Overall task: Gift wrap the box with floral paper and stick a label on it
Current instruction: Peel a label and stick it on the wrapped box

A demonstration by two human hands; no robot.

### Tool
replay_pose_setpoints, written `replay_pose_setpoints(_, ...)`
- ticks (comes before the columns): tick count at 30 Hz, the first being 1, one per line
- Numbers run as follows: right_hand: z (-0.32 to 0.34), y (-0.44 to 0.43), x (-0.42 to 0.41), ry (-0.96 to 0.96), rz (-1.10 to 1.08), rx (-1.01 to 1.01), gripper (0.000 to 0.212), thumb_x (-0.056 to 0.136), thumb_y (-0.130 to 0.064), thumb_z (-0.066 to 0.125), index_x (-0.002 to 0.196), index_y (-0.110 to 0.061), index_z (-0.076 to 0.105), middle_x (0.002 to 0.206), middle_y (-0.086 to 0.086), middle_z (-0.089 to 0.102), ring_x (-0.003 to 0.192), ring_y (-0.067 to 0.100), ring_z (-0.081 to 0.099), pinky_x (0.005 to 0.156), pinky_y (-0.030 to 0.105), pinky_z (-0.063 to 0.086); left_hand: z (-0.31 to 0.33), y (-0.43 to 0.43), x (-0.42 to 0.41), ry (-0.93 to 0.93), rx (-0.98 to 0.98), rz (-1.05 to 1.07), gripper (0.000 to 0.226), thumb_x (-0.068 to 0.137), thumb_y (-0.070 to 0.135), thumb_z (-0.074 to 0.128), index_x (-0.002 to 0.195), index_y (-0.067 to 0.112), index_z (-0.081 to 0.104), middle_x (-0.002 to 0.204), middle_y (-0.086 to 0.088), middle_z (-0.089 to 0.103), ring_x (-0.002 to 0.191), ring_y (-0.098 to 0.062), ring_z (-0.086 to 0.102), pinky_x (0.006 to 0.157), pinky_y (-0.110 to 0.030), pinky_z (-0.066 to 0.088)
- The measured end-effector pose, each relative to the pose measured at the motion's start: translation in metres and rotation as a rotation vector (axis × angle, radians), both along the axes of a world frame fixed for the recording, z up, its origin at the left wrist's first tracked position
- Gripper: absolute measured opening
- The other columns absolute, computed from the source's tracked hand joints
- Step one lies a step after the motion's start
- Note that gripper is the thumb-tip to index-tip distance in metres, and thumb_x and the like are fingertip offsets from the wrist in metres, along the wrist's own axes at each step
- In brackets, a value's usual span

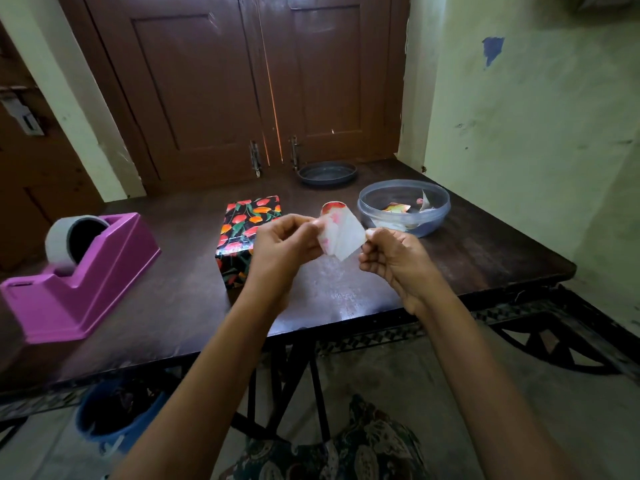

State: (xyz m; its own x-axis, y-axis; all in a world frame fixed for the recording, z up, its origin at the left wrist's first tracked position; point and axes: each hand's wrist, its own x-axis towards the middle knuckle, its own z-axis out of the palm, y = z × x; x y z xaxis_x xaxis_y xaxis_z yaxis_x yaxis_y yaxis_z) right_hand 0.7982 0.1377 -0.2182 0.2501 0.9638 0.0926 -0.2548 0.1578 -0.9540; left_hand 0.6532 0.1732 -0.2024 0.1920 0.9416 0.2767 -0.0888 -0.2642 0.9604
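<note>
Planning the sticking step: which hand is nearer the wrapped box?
Left. The left hand is at the wrapped box's right edge; the right hand is farther right, across the label both pinch.

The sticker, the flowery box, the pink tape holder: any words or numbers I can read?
None can be read.
label: blurred red blotches, no letters.
wrapped box: flower pattern, no text.
tape dispenser: plain pink, no brand showing.
</note>
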Motion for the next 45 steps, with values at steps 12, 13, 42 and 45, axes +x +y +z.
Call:
replay_pose_setpoints(12,-0.019,0.020,0.022,-0.382,-0.224,-0.198,0.032,0.091,-0.012,0.046,0.058,-0.012,0.043,0.055,0.004,0.045,0.052,0.015,0.043,0.044,0.022,0.040,0.007,0.026,-0.034,-0.002,0.000,0.303,0.019,0.093,0.010,0.055,0.074,0.011,0.058,0.070,-0.003,0.057,0.062,-0.009,0.056,0.052,-0.020,0.054)
replay_pose_setpoints(13,-0.022,0.021,0.024,-0.472,-0.274,-0.210,0.032,0.087,-0.015,0.050,0.055,-0.012,0.044,0.054,0.007,0.046,0.054,0.020,0.044,0.049,0.029,0.041,0.006,0.028,-0.038,0.005,0.002,0.313,0.019,0.092,0.010,0.056,0.073,0.012,0.058,0.069,-0.002,0.057,0.063,-0.011,0.057,0.053,-0.022,0.055)
replay_pose_setpoints(42,0.028,0.012,-0.053,0.138,0.245,-0.080,0.031,0.092,-0.031,0.051,0.108,-0.007,0.064,0.101,0.011,0.068,0.089,0.019,0.064,0.086,0.032,0.052,-0.019,-0.002,-0.026,0.562,0.787,0.518,0.030,0.091,0.031,0.049,0.095,0.011,0.071,0.121,-0.009,0.061,0.114,-0.024,0.055,0.091,-0.033,0.047)
replay_pose_setpoints(45,0.027,0.015,-0.051,0.199,0.249,-0.014,0.022,0.090,-0.024,0.056,0.101,-0.008,0.065,0.091,0.007,0.068,0.082,0.015,0.064,0.083,0.028,0.053,-0.016,-0.001,-0.031,0.563,0.704,0.497,0.041,0.091,0.045,0.044,0.100,0.016,0.073,0.126,-0.007,0.059,0.116,-0.022,0.052,0.091,-0.040,0.048)
